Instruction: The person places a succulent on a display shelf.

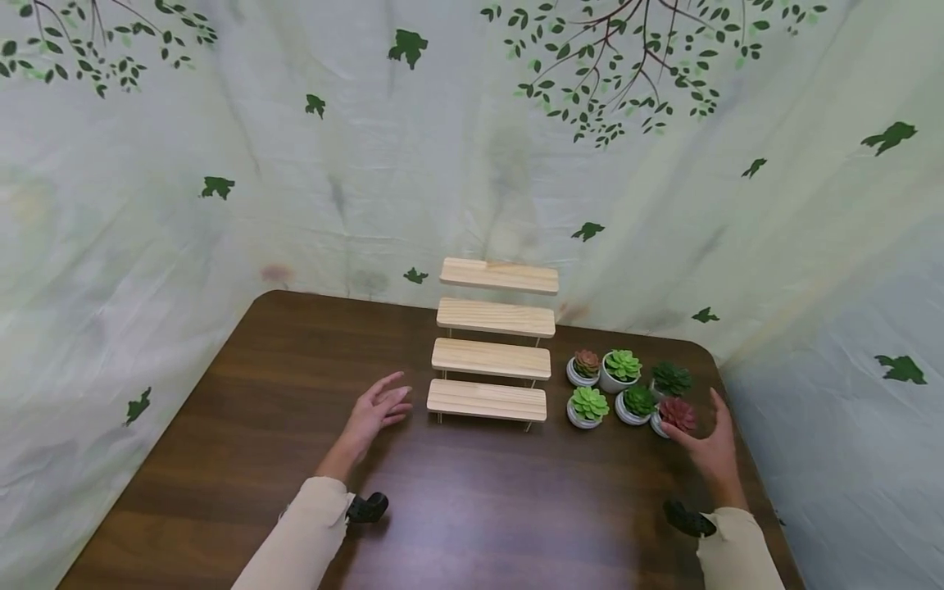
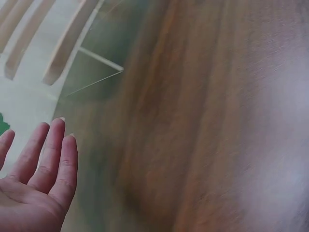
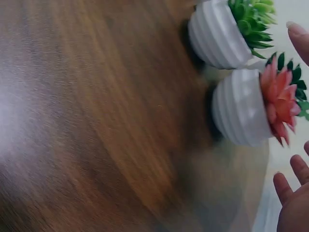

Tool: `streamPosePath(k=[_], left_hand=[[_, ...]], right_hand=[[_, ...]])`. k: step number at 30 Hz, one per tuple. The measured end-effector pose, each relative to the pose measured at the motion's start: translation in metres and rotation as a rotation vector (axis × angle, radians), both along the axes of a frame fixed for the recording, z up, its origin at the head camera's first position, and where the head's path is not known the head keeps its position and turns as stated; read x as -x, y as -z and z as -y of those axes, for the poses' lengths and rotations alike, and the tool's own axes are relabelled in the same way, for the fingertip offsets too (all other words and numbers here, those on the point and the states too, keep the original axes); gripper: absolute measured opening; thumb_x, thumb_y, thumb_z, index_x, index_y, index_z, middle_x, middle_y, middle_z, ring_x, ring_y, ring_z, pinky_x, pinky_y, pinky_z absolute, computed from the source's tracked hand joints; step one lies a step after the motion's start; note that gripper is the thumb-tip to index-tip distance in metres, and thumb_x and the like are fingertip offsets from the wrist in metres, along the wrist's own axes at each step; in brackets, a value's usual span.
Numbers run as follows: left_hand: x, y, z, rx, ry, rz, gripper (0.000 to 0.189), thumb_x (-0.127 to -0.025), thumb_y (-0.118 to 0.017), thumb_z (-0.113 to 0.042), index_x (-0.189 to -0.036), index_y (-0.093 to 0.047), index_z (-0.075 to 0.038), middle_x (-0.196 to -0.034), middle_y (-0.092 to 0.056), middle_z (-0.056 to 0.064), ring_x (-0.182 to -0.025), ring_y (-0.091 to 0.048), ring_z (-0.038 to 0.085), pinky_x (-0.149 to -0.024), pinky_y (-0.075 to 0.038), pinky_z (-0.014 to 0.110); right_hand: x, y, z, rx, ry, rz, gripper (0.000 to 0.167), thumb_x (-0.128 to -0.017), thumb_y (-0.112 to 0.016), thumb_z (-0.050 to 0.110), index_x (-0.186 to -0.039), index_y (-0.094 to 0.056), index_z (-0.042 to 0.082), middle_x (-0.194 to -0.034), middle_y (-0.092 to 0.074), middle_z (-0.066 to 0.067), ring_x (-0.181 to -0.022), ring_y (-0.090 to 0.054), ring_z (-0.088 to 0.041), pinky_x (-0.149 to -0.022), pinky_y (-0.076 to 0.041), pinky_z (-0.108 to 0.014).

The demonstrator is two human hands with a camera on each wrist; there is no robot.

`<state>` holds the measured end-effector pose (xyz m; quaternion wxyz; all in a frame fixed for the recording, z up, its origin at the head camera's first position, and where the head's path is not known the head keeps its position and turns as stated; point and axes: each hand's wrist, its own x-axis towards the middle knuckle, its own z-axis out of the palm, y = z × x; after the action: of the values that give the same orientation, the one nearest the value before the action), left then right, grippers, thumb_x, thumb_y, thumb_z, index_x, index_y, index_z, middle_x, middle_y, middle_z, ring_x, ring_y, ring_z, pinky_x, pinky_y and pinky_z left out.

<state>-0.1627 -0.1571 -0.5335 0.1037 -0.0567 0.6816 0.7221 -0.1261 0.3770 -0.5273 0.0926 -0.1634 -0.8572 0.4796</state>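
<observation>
Near the table's right edge, as the head view shows, the right hand [image 1: 711,455] reaches out from a cream sleeve [image 1: 737,549], with a black wrist device [image 1: 688,519] below it. Its thumb and fingers are spread wide on either side of the red succulent [image 1: 677,415], which sits toward the far right corner of the table [image 1: 487,508] at the near right of a group of six potted plants. From this view I cannot tell whether the thumb touches the pot. The left hand [image 1: 372,416] hangs in the air left of the wooden tiered stand [image 1: 487,401], its fingers loosely bent and pointing toward the lowest tier; it holds nothing. The stand rises near the table's far edge, left of the plants.

From the left wrist, the palm shows at the lower left, four digits extended and slightly apart, with the stand's tiers beyond.

From the right wrist, the thumb enters at the upper right and the other fingers lower down, a broad gap between them. The red succulent's ribbed white pot [image 3: 241,107] stands on the table, with clear space between it and the visible fingertips.
</observation>
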Motion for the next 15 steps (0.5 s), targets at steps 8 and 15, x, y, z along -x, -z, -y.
streamPosePath(k=[8, 15], left_hand=[[-0.005, 0.016, -0.019, -0.023, -0.007, 0.012, 0.05, -0.099, -0.055, -0.016, -0.143, -0.039, 0.0, -0.132, -0.053, 0.029, -0.104, -0.063, 0.036, -0.093, -0.051, 0.044], [-0.009, 0.025, -0.027, -0.028, -0.058, 0.027, 0.047, -0.098, -0.057, -0.013, -0.138, -0.043, 0.007, -0.12, -0.061, 0.027, -0.083, -0.069, 0.023, -0.081, -0.057, 0.032]], right_hand=[[-0.003, 0.013, 0.003, 0.099, 0.054, 0.011, 0.105, -0.083, -0.078, 0.018, -0.155, -0.001, 0.01, -0.158, -0.008, -0.023, -0.144, -0.01, -0.04, -0.113, -0.014, -0.062], [0.003, 0.028, 0.011, 0.253, 0.095, 0.082, 0.111, -0.083, -0.077, 0.015, -0.153, 0.009, 0.01, -0.159, -0.005, -0.02, -0.145, -0.01, -0.036, -0.117, -0.014, -0.053]])
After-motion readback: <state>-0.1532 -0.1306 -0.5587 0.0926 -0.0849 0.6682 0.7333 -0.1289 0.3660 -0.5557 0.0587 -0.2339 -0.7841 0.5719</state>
